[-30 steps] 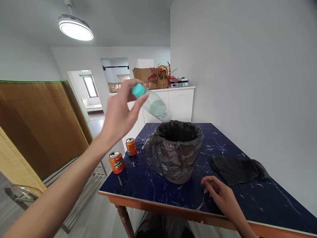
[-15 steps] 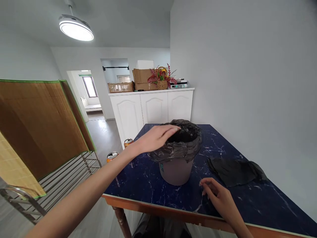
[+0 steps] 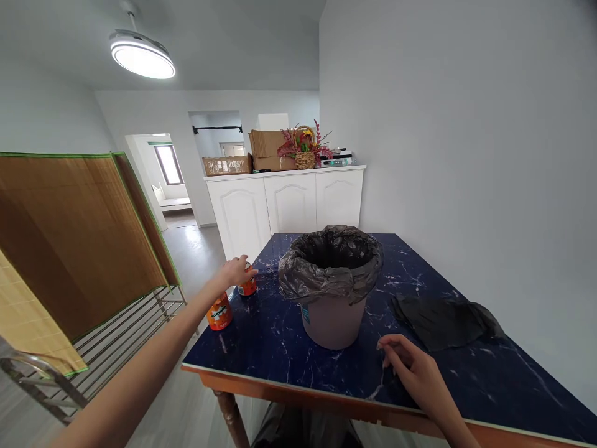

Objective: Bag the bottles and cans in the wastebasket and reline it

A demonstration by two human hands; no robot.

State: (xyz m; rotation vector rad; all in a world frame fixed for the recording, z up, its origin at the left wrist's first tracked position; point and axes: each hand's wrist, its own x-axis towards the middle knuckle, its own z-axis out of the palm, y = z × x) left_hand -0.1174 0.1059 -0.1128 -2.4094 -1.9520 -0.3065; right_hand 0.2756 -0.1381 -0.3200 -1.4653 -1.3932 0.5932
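My left hand [image 3: 234, 272] is at the farther orange soda can [image 3: 247, 287], thumb across its front and fingers around its top. The far side of that grip is hidden. Nearer me, a second orange soda can [image 3: 219, 315] stands by the table's left edge, partly behind my left forearm. A light-coloured trash bin [image 3: 332, 323] stands mid-table, its rim covered by a black trash bag [image 3: 326, 283] folded outward. My right hand [image 3: 410, 367] rests on the table right of the bin, fingers loosely curled with nothing visible in them.
Folded black plastic bags [image 3: 443, 323] lie on the right of the dark blue marbled table [image 3: 270, 348]. A wall [image 3: 457, 155] borders the table's right side. Behind stands a white cabinet [image 3: 291, 199] with boxes and a flower basket [image 3: 305, 160]. A metal rack [image 3: 125, 330] is at left.
My left hand has moved left from above the bin's rim to the farther can. The bin's opening is now uncovered. My right hand has stayed in place.
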